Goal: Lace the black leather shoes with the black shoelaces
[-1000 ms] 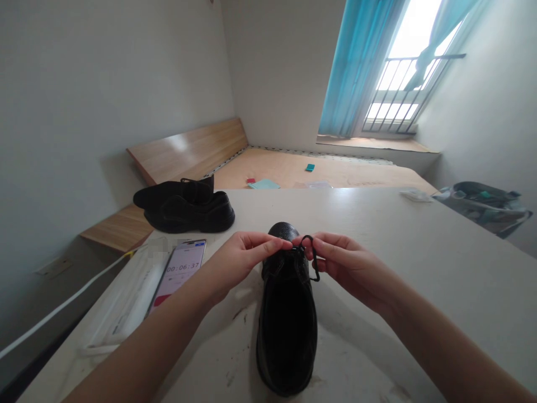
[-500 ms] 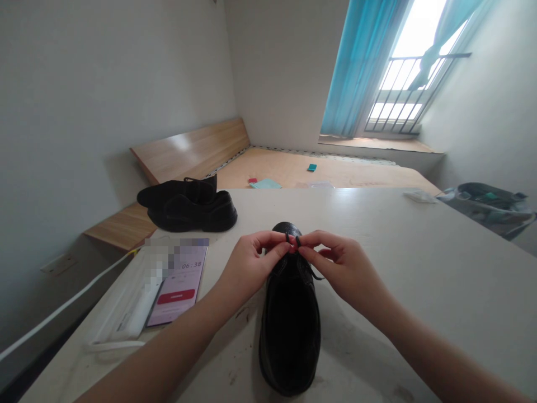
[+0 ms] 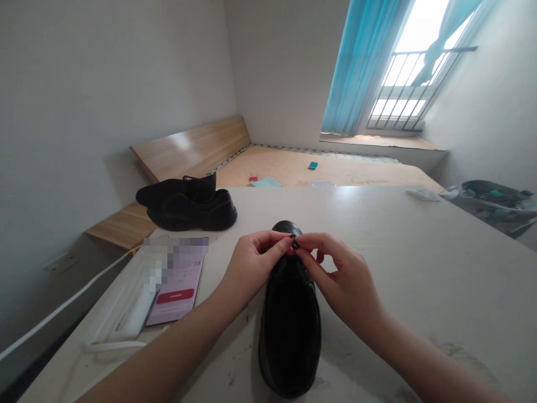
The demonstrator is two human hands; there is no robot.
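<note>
A black shoe (image 3: 289,330) stands upright on the white table, its toe pointing away and its dark opening towards me. Over its front, my left hand (image 3: 255,260) pinches part of the black shoelace (image 3: 295,243) between thumb and forefinger. My right hand (image 3: 339,268) pinches the lace from the other side, with the fingertips of both hands almost touching. A small dark loop shows between them. The fingers cover the rest of the lacing.
More black shoes (image 3: 193,210) lie at the table's back left. A phone (image 3: 178,296) and a white power strip (image 3: 136,313) with a cable are at the left. A small clear packet (image 3: 422,194) lies at the back right, near a bin (image 3: 495,201).
The two separate lace loops have come together between my fingertips. My right hand has shifted slightly, and the loose lace end beside it no longer shows.
</note>
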